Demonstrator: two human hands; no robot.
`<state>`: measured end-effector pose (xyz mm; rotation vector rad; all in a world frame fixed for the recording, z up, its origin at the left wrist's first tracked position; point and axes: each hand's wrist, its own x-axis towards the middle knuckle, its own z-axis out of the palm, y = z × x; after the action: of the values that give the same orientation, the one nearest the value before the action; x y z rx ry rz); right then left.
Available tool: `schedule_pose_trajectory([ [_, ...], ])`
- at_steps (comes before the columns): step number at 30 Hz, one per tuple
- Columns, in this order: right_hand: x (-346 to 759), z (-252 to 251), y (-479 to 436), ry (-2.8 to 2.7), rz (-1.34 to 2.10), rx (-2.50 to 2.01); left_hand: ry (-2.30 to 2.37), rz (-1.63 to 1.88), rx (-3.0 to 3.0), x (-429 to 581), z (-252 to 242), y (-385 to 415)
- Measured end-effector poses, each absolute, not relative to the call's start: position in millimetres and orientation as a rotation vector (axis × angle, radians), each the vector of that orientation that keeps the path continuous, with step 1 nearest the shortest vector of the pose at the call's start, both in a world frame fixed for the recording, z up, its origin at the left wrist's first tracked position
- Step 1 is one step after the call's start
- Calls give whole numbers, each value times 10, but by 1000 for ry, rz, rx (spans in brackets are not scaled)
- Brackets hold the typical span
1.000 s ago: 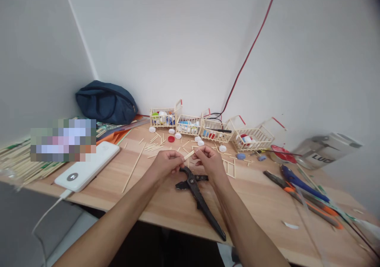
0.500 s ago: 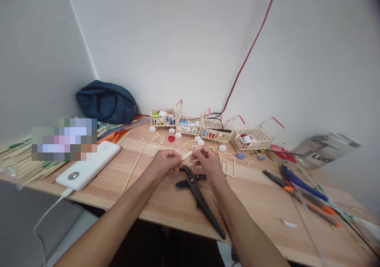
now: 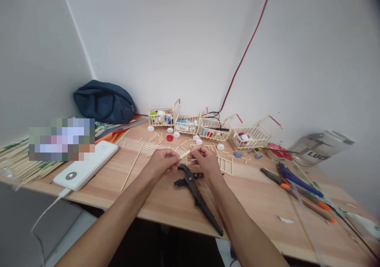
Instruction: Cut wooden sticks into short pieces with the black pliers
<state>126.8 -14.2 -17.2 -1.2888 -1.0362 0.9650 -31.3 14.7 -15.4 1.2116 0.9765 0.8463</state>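
Between my two hands are short wooden sticks (image 3: 185,154), pale and held side by side. My left hand (image 3: 164,161) pinches their left end, and my right hand (image 3: 204,159) pinches the right end. Just below my hands, black pliers (image 3: 196,195) lie on the wooden table (image 3: 160,215), their handle pointing towards the front edge. A small ladder-like stick frame (image 3: 226,165) lies beside my right wrist. Cut stick pieces (image 3: 152,144) are scattered beyond my left hand, near a red bottle cap (image 3: 169,138).
Several little stick carts holding bottle caps, one a cart (image 3: 249,137), line the wall. At right lie orange-handled pliers (image 3: 308,199), a blue-handled tool (image 3: 299,182) and a tilted clear container (image 3: 323,148). A white power bank (image 3: 86,166), bundled sticks (image 3: 18,160) and a blue bag (image 3: 105,100) occupy the left.
The whole view has shifted slightly, so things appear a little further left. Both hands keep their pinch on the sticks, with hardly any movement.
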Motion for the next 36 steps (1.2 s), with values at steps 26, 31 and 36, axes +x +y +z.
schedule_pose_trajectory([
  [26, 1225, -131, -151, -1022, 979, -1258, 1028, 910, 1362, -352, -161, 165],
  [31, 1244, -149, -132, -1040, 977, -1272, 1043, 912, 1329, -336, -160, 160],
  [36, 1248, -145, -133, -1032, 978, -1291, 1032, 917, 1354, -354, -149, 145],
])
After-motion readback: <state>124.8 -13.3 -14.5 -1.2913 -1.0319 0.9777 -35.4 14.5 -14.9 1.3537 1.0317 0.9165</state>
